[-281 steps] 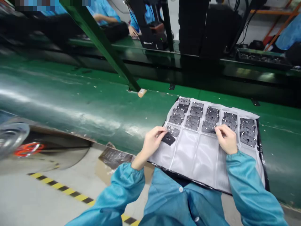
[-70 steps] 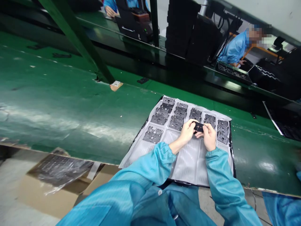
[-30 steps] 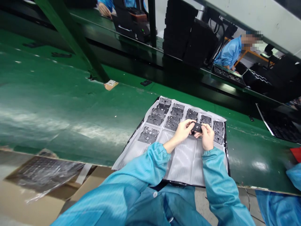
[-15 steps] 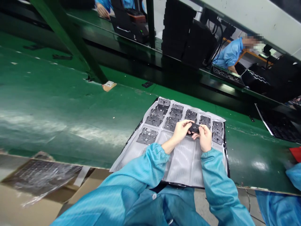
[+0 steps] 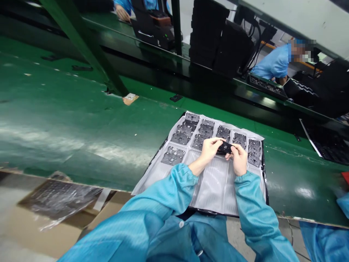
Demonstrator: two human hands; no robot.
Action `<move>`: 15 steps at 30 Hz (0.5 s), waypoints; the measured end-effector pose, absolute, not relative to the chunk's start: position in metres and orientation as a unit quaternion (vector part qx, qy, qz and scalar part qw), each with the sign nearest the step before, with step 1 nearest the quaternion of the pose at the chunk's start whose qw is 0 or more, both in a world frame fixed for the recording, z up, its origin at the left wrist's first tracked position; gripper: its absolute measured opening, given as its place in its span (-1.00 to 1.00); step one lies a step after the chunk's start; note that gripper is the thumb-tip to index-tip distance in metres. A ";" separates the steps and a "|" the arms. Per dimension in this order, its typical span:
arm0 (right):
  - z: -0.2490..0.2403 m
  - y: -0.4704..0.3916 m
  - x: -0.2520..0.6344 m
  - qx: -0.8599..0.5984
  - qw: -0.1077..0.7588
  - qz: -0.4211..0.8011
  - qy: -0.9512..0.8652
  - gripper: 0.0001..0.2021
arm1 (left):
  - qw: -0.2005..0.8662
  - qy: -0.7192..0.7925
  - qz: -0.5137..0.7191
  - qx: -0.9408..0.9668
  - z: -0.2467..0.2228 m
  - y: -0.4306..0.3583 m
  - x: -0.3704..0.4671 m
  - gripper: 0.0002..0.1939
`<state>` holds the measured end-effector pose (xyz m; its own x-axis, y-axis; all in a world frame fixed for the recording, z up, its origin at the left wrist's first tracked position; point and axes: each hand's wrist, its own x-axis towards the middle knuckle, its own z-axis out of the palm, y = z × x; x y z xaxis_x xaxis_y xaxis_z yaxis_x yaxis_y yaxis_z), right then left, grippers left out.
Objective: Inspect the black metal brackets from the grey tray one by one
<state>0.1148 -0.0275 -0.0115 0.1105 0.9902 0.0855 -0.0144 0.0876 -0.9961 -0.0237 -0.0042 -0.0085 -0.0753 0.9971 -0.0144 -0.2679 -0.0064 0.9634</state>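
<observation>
My left grip (image 5: 209, 150) and right grip (image 5: 239, 159) pinched a black plate (image 5: 225, 147) (one end each), over the white-lined tray (image 5: 214, 187), which rested on the tabletop (image 5: 68, 123).

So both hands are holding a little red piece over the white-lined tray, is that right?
Almost! The little piece is black, not red, as the head view shows. The left hand and right hand are indeed both holding it over the white-lined tray.
</observation>
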 end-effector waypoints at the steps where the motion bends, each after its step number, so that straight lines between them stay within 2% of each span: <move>1: -0.012 -0.027 0.116 -0.505 0.556 0.447 -0.486 -0.79 | 0.537 0.447 0.585 0.412 -0.007 -0.005 -0.023 -0.80; 7: -0.017 -0.022 0.122 -0.530 0.589 0.414 -0.448 -0.80 | 0.549 0.425 0.576 0.431 -0.005 -0.006 -0.021 -0.78; 15: -0.012 -0.022 0.116 -0.459 0.596 0.499 -0.431 -0.78 | 0.533 0.405 0.599 0.439 0.001 -0.005 -0.026 -0.79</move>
